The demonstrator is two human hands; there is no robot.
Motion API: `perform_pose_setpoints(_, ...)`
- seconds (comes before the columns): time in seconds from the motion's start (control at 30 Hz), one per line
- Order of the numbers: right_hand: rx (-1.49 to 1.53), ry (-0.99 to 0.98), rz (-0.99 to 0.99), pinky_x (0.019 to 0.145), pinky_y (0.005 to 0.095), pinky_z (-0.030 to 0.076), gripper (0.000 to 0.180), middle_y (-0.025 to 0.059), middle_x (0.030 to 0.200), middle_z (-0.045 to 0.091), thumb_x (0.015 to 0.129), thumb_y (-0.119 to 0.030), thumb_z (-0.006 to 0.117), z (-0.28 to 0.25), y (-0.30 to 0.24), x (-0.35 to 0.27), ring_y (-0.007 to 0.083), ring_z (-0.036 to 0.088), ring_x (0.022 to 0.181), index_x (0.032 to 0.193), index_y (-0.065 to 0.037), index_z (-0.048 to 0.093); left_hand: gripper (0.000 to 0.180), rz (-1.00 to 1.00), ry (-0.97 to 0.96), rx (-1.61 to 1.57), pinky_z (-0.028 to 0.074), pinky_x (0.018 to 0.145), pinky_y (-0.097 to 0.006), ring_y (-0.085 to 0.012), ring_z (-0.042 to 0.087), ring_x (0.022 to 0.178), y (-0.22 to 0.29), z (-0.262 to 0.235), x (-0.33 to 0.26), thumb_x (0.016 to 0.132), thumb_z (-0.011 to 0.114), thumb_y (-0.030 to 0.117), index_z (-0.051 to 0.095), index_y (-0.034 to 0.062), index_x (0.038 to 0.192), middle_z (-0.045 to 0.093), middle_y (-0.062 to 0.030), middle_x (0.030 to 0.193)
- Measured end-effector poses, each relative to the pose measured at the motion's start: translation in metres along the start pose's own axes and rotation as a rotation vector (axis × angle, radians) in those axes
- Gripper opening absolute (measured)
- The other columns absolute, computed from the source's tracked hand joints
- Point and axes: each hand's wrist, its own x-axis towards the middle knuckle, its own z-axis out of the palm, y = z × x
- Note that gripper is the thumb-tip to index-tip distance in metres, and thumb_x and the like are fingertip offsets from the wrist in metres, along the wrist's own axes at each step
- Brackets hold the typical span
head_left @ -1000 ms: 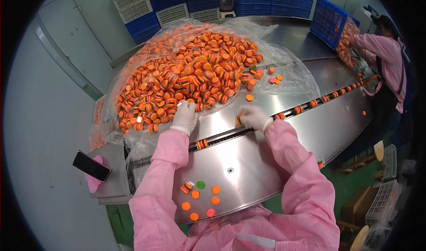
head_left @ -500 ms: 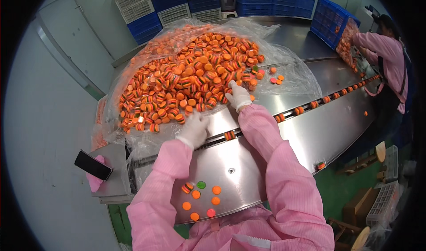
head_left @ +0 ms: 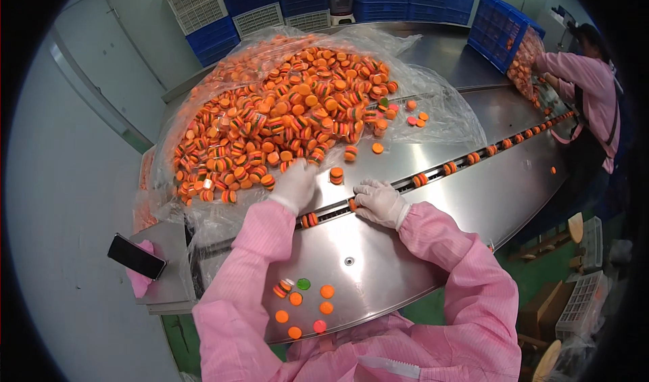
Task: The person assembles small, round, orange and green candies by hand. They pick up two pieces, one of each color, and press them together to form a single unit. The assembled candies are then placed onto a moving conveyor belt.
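Note:
A large heap of burger-shaped candies [head_left: 297, 105], striped orange, red and dark green, lies on clear plastic sheeting [head_left: 439, 115]. At the heap's near edge is my left hand [head_left: 295, 184], white-gloved, its fingers curled against the candies; what they hold is hidden. Over the narrow conveyor track [head_left: 399, 187], my right hand [head_left: 383, 203], also gloved, pinches a burger-shaped candy [head_left: 352, 205] at the track. Left of it another candy [head_left: 309, 220] sits in the track. A loose candy [head_left: 336, 175] lies on the metal between my hands, and a further one [head_left: 350, 153] is beyond.
Loose orange discs [head_left: 327, 291], a green piece [head_left: 303, 284] and a pink piece [head_left: 320, 326] lie near me. A phone [head_left: 136, 257] rests at left. A co-worker [head_left: 587, 78] stands at far right beside a tilted blue crate [head_left: 500, 34]. Stacked crates [head_left: 253, 20] line the back.
My right hand has come from the heap's right edge down to the track, with a candy at its fingertips. Loose candies now lie beside the heap. Candies on the track have shifted left.

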Motion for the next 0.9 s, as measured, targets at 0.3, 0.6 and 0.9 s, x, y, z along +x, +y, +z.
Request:
perform_pose_setpoints(0.3, 0.049, 0.115, 0.298, 0.07, 0.0419, 0.044, 0.018, 0.0147, 0.081, 0.056, 0.075, -0.02, 0.059, 0.044, 0.013, 0.084, 0.0339, 0.055, 0.079, 0.086, -0.006, 0.057, 0.026, -0.21, -0.076, 0.2, 0.048, 0.074, -0.043, -0.0338, 0.057, 0.089, -0.001, 0.029, 0.061, 0.077, 0.057, 0.018, 0.047, 0.0107, 0.101, 0.057, -0.0161, 0.092)
perform_pose_setpoints(0.6, 0.573, -0.221, 0.451, 0.065, 0.0379, 0.047, 0.028, 0.0156, 0.075, 0.062, 0.074, -0.024, 0.058, 0.027, -0.034, 0.048, 0.0314, 0.06, 0.072, 0.094, -0.004, 0.063, 0.038, -0.353, -0.094, 0.124, 0.047, 0.074, -0.043, -0.0321, 0.058, 0.09, 0.004, 0.024, 0.058, 0.074, 0.056, 0.017, 0.043, 0.0118, 0.109, 0.06, -0.0169, 0.093)
perform_pose_setpoints(0.9, -0.246, 0.164, 0.417, 0.068, 0.0436, 0.046, 0.021, 0.017, 0.084, 0.054, 0.072, -0.018, 0.06, 0.001, -0.009, 0.042, 0.0353, 0.056, 0.076, 0.087, -0.006, 0.052, 0.029, -0.192, 0.106, -0.502, 0.043, 0.079, -0.035, -0.0305, 0.053, 0.088, 0.016, -0.02, -0.024, 0.072, 0.058, 0.014, 0.053, 0.0082, 0.1, 0.053, -0.0137, 0.088)
